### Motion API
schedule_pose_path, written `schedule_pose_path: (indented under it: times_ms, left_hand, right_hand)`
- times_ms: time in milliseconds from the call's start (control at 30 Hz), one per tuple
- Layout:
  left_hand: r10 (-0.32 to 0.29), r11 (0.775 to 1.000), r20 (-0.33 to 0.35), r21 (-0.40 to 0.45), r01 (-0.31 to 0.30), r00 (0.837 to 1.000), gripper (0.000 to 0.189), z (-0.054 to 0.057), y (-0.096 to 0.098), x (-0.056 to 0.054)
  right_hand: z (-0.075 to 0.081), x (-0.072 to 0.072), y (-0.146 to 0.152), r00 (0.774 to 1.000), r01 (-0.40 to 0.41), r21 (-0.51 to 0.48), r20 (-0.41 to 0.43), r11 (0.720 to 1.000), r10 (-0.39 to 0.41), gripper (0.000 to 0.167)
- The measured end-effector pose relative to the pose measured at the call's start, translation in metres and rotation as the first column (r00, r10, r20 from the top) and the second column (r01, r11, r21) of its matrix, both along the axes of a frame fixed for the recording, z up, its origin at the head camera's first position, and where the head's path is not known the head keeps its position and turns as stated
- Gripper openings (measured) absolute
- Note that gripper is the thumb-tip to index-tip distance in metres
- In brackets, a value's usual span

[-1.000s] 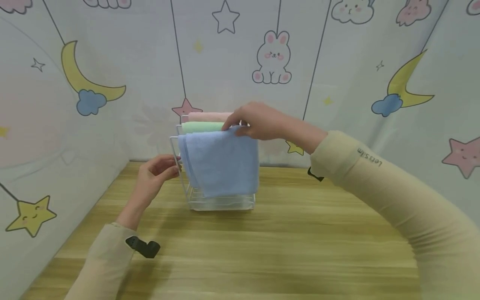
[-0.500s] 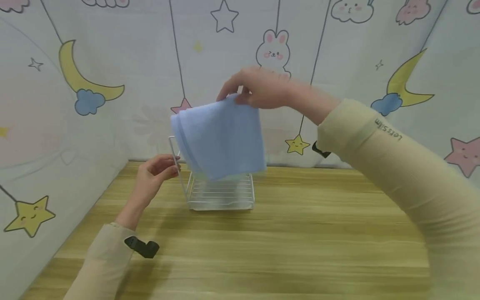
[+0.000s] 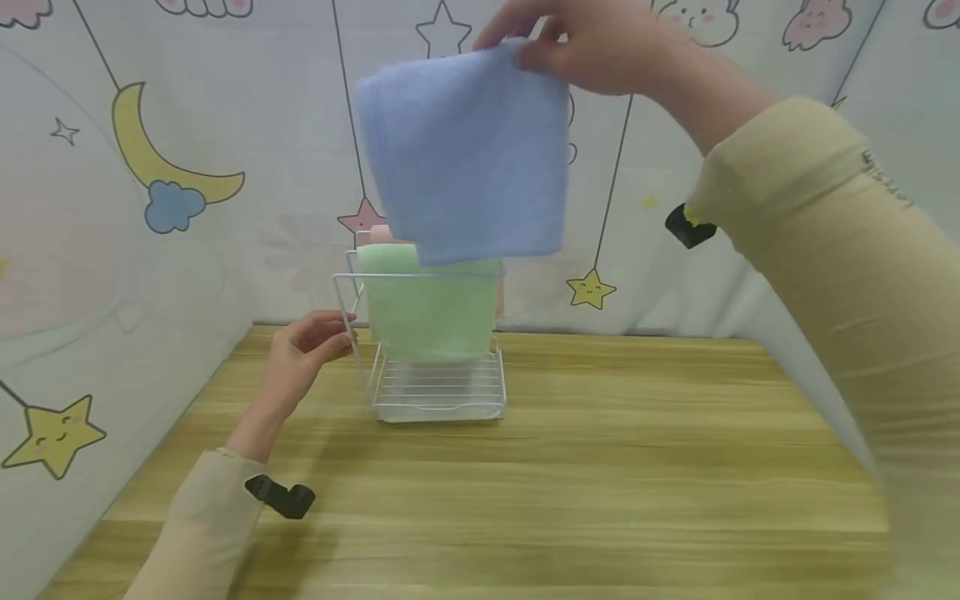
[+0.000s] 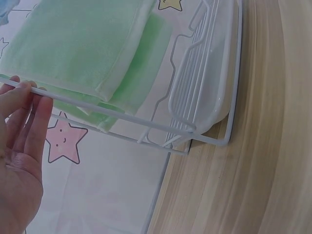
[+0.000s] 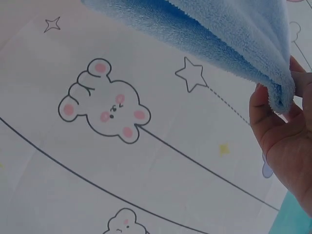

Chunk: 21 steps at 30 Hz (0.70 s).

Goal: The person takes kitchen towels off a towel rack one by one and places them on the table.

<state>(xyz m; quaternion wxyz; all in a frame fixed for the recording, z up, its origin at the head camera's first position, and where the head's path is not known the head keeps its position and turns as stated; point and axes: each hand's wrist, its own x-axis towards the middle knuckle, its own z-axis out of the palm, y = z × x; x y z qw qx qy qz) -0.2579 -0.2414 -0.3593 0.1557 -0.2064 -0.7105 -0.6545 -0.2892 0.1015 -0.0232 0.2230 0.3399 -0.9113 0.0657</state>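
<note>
Up high in the head view, my right hand (image 3: 585, 42) pinches the top edge of a folded blue towel (image 3: 465, 158), which hangs down clear of the rack. The right wrist view shows the towel's fluffy folded edge (image 5: 234, 53) between thumb and fingers. My left hand (image 3: 307, 354) pinches the left upright of a white wire towel rack (image 3: 438, 408); the left wrist view shows thumb and fingers around that thin bar (image 4: 87, 103). A folded green towel (image 3: 427, 317) drapes over the rack's middle bar. Behind it, a pink towel (image 3: 384, 234) is mostly hidden.
The rack stands on a wood-grain table (image 3: 600, 467), towards its back edge. A white cloth backdrop (image 3: 292, 150) with cartoon moons, stars and a rabbit closes off the back and sides. A pale tray sits under the rack's bottom grid.
My right hand has lifted the blue towel off the rack's front bar, up and slightly right. The bare front bar and the green towel now show. The left hand has stayed on the rack.
</note>
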Motion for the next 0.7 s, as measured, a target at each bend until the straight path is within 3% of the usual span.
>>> schedule_pose_path:
  times_ms: [200,367,533,700]
  left_hand:
    - [0.004,1.0,-0.006,0.004,-0.004,1.0,0.028,0.0,-0.001,0.0]
    - [-0.006,1.0,-0.017,0.016,0.006,1.0,0.026,-0.001,-0.002,-0.001]
    - [-0.011,1.0,-0.025,0.016,0.011,1.0,0.024,-0.001,-0.003,0.0]
    - [-0.013,1.0,-0.023,0.019,0.014,1.0,0.027,-0.001,-0.003,0.001]
  right_hand:
    - [0.012,-0.002,0.03,0.993,0.095,-0.008,-0.075,0.995,-0.096,0.037]
    - [0.013,-0.004,0.057,0.986,0.154,-0.027,-0.052,0.988,-0.155,0.037]
    - [0.003,-0.008,0.084,0.983,0.182,-0.05,-0.006,0.982,-0.183,0.037]
    - [-0.019,-0.01,0.109,0.975,0.209,-0.068,0.094,0.976,-0.202,0.038]
